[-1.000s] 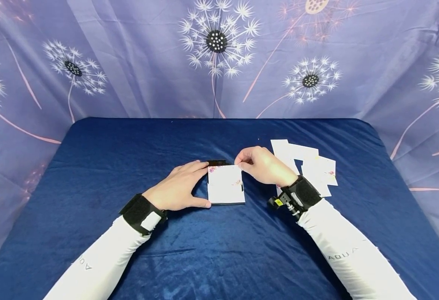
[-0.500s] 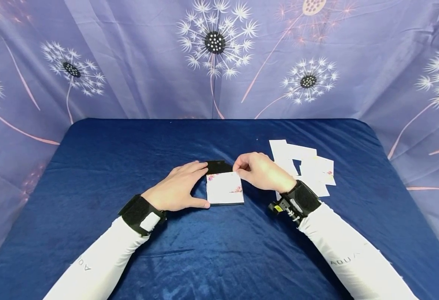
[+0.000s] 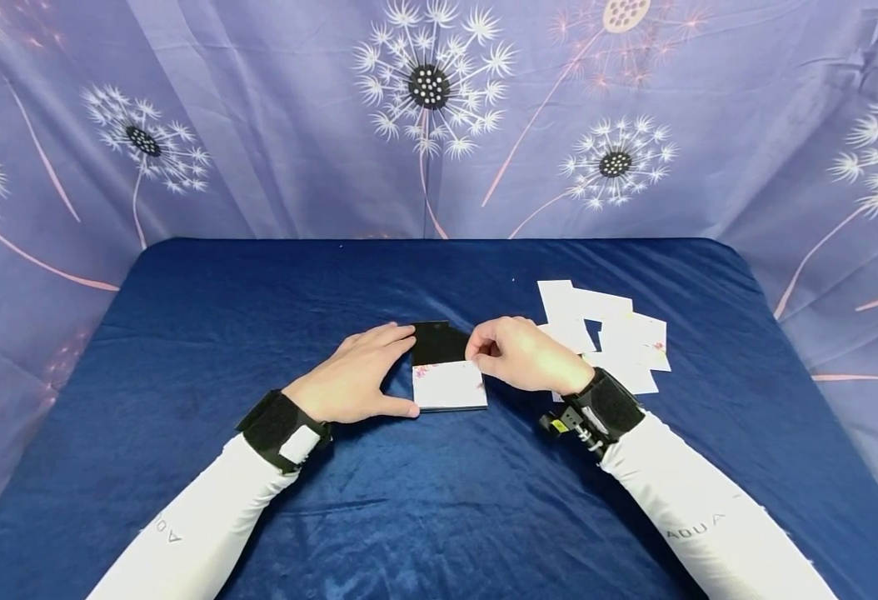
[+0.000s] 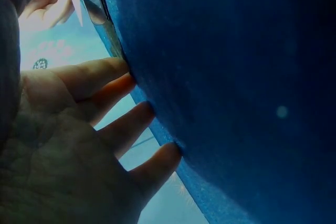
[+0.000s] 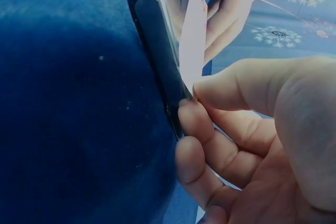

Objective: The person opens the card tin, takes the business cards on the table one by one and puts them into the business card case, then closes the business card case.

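Observation:
A white card [image 3: 448, 387] with pink flowers lies over the near half of a flat, glossy black case [image 3: 437, 342]. In the right wrist view the card [image 5: 193, 40] tilts up from the case [image 5: 160, 30]. My right hand [image 3: 525, 354] pinches the card's far right corner between thumb and index finger, its other fingers curled beside the case. My left hand [image 3: 360, 375] rests along the case's left side, thumb at the near corner and fingertips at the far one. The left wrist view shows these fingers [image 4: 113, 72] extended, tips down on the cloth.
Several white cards [image 3: 619, 333] lie overlapping on the right of the table, partly behind my right wrist. Dark blue cloth [image 3: 296, 292] covers the table. A purple curtain [image 3: 274, 125] with dandelion prints hangs behind its far edge.
My right hand has drawn the card's far edge toward me, uncovering more of the black case. The left hand has stayed in place beside it.

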### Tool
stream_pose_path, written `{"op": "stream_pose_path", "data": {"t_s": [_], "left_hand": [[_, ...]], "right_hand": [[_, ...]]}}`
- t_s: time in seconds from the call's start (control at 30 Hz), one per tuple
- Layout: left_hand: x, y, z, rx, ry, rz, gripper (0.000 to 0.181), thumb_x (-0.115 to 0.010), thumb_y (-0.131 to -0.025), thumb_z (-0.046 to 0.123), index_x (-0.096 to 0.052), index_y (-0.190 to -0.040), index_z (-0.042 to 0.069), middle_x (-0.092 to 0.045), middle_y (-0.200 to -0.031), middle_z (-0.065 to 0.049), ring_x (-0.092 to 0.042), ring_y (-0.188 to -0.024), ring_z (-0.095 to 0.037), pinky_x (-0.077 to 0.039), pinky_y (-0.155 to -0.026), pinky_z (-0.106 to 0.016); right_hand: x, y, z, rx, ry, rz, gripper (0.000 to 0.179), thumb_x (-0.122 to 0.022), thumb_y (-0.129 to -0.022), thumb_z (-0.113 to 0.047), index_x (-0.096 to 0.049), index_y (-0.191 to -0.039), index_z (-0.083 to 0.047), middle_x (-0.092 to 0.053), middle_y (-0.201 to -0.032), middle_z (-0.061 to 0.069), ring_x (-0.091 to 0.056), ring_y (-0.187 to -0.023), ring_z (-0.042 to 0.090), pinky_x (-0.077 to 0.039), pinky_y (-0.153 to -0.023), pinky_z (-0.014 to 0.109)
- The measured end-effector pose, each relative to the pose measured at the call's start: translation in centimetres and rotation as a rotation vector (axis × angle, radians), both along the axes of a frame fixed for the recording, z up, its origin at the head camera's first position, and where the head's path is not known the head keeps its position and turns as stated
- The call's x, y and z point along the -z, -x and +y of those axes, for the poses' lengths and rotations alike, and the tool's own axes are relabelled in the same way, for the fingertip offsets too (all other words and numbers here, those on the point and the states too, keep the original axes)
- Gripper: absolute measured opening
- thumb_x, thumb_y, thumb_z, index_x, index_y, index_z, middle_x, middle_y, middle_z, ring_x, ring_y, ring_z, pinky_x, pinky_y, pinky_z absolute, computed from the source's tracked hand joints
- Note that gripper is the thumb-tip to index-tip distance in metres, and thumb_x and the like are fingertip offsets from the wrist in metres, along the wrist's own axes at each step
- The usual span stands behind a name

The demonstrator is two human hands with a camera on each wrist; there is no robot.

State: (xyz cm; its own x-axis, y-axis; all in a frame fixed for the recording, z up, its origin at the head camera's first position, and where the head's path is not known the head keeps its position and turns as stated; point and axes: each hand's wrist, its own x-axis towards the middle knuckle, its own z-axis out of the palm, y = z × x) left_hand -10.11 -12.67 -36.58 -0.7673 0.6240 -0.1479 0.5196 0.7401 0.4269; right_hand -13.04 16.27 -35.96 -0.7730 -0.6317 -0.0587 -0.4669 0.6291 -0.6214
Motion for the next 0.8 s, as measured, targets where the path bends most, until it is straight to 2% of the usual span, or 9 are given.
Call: {"op": "stream_pose_path", "data": {"t_s": [0.27,0.53,0.8], "left_hand": [[0.04,0.02,0.03,0.001,-0.001,-0.001,0.102,-0.082,-0.089,0.057,-0.039,-0.164,0.003,-0.033,-0.171,-0.012,-0.023,-0.16,-0.034,-0.024,-0.124,-0.061],[-0.02,0.01,0.05,0.002,-0.003,-0.001,0.102,-0.082,-0.089,0.058,-0.039,-0.164,0.003,-0.033,-0.171,-0.012,-0.024,-0.159,-0.034,-0.024,-0.124,-0.061],[-0.06,-0.01,0.01,0.003,0.0,-0.004,0.102,-0.081,-0.09,0.058,-0.038,-0.164,0.003,-0.032,-0.171,-0.013,-0.023,-0.16,-0.035,-0.023,-0.124,-0.061]], "right_hand": [[0.2,-0.11,0.09,-0.027,-0.021,0.015,0.011,-0.073,-0.098,-0.005,-0.077,-0.096,-0.015,-0.067,-0.087,-0.008,-0.055,-0.067,0.01,-0.047,-0.065,0.032],[0.43,-0.27,0.2,-0.041,-0.025,0.06,0.011,-0.075,-0.098,-0.007,-0.077,-0.096,-0.017,-0.066,-0.091,-0.008,-0.055,-0.073,0.009,-0.047,-0.068,0.033],[0.08,-0.4,0.46,-0.022,0.015,0.023,0.011,-0.074,-0.098,-0.006,-0.077,-0.107,-0.011,-0.068,-0.088,-0.007,-0.061,-0.077,0.01,-0.051,-0.072,0.034]]}}
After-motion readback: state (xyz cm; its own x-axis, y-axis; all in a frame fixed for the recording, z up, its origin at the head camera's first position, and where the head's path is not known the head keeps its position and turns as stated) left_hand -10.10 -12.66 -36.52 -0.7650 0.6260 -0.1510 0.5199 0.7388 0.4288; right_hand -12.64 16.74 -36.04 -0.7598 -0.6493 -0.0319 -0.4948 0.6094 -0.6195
